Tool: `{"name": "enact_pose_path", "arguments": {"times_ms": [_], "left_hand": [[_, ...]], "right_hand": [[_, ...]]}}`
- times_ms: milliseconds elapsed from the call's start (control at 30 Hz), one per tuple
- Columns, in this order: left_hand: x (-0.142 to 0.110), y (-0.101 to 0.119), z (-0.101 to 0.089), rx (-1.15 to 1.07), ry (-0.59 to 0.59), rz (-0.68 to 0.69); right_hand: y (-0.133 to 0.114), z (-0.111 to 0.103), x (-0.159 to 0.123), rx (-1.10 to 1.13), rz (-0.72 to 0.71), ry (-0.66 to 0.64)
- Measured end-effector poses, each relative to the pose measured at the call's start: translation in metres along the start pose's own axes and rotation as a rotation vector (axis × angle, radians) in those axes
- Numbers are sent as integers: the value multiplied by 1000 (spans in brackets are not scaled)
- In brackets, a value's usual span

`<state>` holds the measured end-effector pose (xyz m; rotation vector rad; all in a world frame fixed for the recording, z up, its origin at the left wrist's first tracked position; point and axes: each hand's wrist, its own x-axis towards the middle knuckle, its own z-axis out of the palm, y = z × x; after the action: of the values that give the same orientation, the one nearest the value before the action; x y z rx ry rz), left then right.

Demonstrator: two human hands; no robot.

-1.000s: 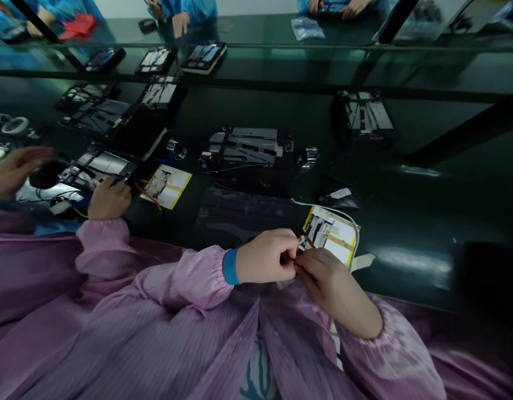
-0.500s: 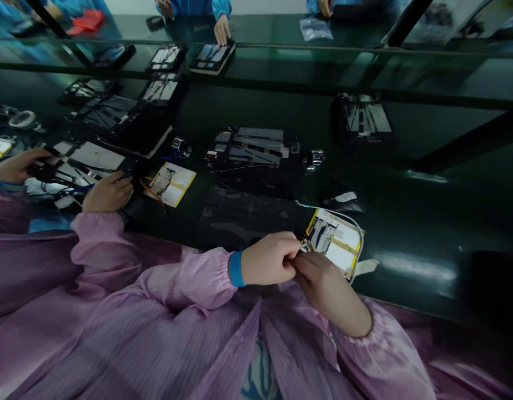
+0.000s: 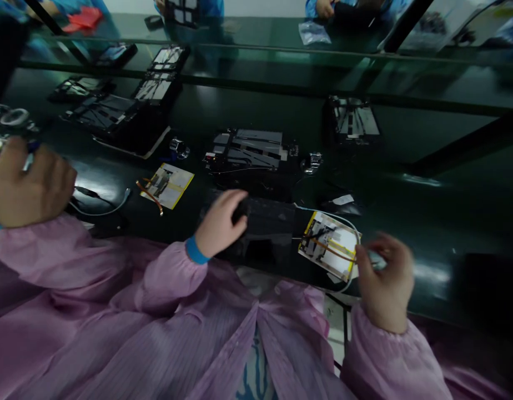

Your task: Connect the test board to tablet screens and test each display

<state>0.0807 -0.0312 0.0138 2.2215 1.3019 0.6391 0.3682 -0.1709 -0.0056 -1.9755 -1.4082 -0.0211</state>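
Observation:
My left hand (image 3: 221, 226), with a blue wristband, is over the left part of a dark panel (image 3: 270, 222). Its thumb and index finger are apart, with only darkness visible between them. My right hand (image 3: 386, 280) is blurred at the right edge of a white, yellow-edged battery-like pack (image 3: 342, 240). Its thumb and fingers curl together beside the end of an orange ribbon cable (image 3: 329, 250); a pale patch shows between them, and what they hold is unclear. A thin white cable (image 3: 340, 213) curves around the pack. Beyond the panel lies an opened tablet-like device (image 3: 252, 147).
A neighbour's hand (image 3: 29, 186) is raised at left. Another yellow-edged pack (image 3: 173, 183) lies near a loose cable (image 3: 102, 212). Shiny metal rolls (image 3: 312, 162) flank the opened device. More devices (image 3: 354, 119) stand farther back. A dark post (image 3: 468, 139) slants at right.
My hands were together at the pack's left edge; they have parted, left hand to the panel, right hand rightward. The ribbon cable now stretches across the pack. The neighbour's device has left its spot.

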Motion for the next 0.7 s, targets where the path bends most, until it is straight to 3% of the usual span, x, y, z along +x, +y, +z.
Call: {"name": "enact_pose_path", "arguments": {"times_ms": [67,133,233,300,367,467,600,667,700], "left_hand": [[5,-29,-10,187,87,-281],[9,-54,-15,194,4,-450],[10,-76,-19,1,-74,-527],[8,-78,-24,-167,-20,-543],[2,-75,-30,-395,41,-541],[-10,-67,-41,-659,170,-404],[-28,-55,-52,-671,513,64],[-37,-48,-58,-635,543,313],[-40,-44,-62,-588,484,437]], "right_hand": [[1,1,-8,-155,-39,249],[-10,8,-17,-213,-220,327],[-32,29,-24,-84,-365,34],[-40,45,-25,9,-283,-192],[-42,57,-24,69,-175,-277],[-41,59,-23,211,-72,-293],[-44,43,-20,450,23,-376],[-44,36,-15,519,65,-407],[-42,35,-12,537,82,-407]]}}
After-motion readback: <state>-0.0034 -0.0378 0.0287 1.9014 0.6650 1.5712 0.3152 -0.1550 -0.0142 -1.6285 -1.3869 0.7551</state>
